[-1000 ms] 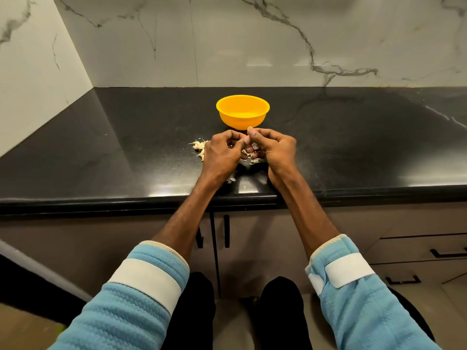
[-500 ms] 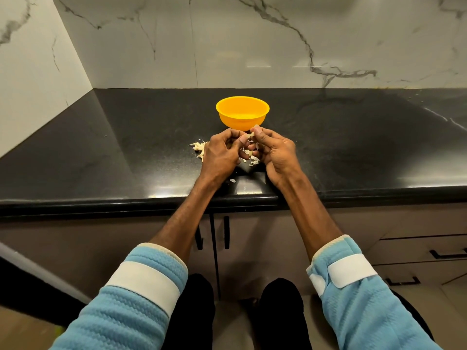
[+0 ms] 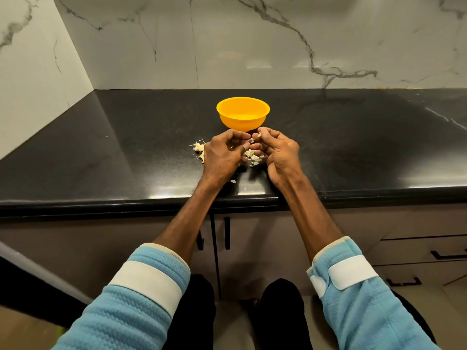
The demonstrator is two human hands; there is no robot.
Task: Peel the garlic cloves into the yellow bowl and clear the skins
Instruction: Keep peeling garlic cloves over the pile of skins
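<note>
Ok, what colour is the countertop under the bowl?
The countertop is glossy black, faintly speckled; the head view shows it.

Countertop (image 3: 101, 160) is glossy black stone with a fine speckle, and it catches some light glare near the front edge. It runs into a corner on the left. The backsplash (image 3: 252, 46) is white marble with grey veins, the heaviest one off to the right, and the left side wall (image 3: 30, 59) is the same marble. Below are flat taupe cabinet doors (image 3: 101, 248) with vertical black bar handles (image 3: 227, 232) by the seam. Stacked drawers (image 3: 417, 251) on the right have horizontal black pulls (image 3: 448, 254).
</note>
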